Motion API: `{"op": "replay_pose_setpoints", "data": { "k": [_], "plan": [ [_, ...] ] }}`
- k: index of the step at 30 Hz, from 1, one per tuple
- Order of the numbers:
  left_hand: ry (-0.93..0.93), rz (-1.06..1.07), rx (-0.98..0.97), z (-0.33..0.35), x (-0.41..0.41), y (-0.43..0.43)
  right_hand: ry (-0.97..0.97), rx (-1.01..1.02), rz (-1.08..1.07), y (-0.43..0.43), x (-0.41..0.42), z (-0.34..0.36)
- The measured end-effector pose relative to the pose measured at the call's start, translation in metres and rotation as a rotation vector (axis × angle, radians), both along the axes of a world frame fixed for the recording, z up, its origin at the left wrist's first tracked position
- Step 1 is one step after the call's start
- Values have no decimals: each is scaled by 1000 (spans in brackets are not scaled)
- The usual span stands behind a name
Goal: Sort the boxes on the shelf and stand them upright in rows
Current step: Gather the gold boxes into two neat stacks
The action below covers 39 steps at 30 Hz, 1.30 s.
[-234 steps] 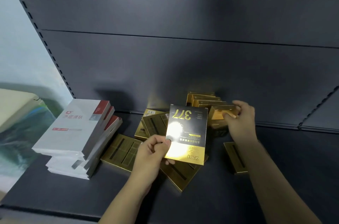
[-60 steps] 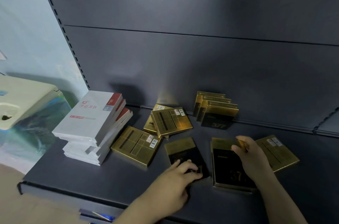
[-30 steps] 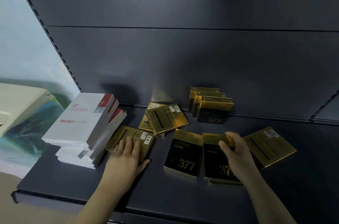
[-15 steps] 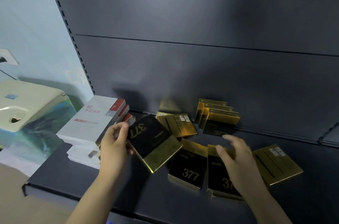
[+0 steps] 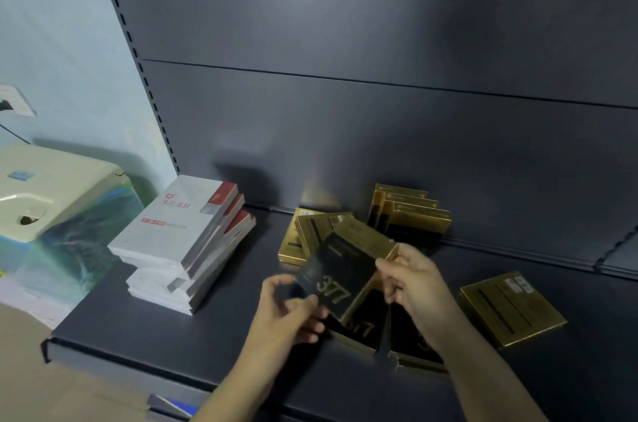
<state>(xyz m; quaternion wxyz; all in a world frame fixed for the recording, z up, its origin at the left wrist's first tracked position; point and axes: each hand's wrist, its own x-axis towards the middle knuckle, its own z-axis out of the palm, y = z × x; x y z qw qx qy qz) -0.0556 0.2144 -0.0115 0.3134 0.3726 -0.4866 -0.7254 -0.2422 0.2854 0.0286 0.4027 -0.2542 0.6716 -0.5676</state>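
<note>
Both hands hold one black-and-gold box marked 377 (image 5: 340, 275) tilted above the dark shelf (image 5: 172, 328). My left hand (image 5: 290, 311) grips its lower left corner, my right hand (image 5: 414, 287) its right edge. Under it lie two more black 377 boxes (image 5: 362, 332) flat, side by side, partly hidden by my hands. Three gold boxes (image 5: 411, 214) stand upright in a row against the back panel. Two gold boxes (image 5: 307, 235) lie stacked behind the held one. Another gold box (image 5: 511, 307) lies flat at the right.
A leaning pile of white boxes with red corners (image 5: 183, 242) sits at the shelf's left end. Beyond the shelf's left edge stands a cream-coloured appliance (image 5: 51, 187) wrapped in plastic film. The dark back panel (image 5: 379, 128) rises behind everything.
My left hand has carried the lifted 377 box rightward over the two flat ones, and my right hand has come up off the flat box to take its right edge.
</note>
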Motion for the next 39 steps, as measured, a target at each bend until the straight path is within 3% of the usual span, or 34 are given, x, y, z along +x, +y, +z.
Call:
{"op": "replay_pose_setpoints", "data": {
  "k": [4, 8, 11, 16, 21, 23, 26, 28, 30, 32, 35, 39],
  "plan": [
    [-185, -179, -101, -7, 4, -8, 280, 200, 101, -13, -21, -2],
    [-309, -277, -244, -8, -4, -8, 868, 456, 169, -23, -25, -17],
    [-328, -315, -294, -7, -10, -15, 1010, 479, 250, -25, -23, -24],
    [-310, -451, -333, 2, -18, -24, 995, 492, 308, -22, -32, -24],
    [-333, -816, -240, 7, -22, -35, 887, 477, 378, -14, -37, -23],
    [-350, -720, -343, 9, -25, -42, 823, 398, 303, -6, -46, -20],
    [-410, -318, -619, 15, -33, -62, 711, 285, -64, 19, -80, -9],
    [-542, -273, -861, 15, -40, -79, 729, 425, -183, 46, -110, -7],
    [-819, -455, -1111, 9, -48, -94, 796, 728, -65, 73, -132, -11],
    [-1019, -605, -1267, 3, -58, -104, 855, 901, 162, 90, -142, -17],
    [-1106, -613, -1387, 0, -71, -106, 885, 961, 390, 94, -143, -22],
    [-1127, -529, -1493, 3, -80, -111, 915, 983, 450, 90, -140, -26]
  ]
}}
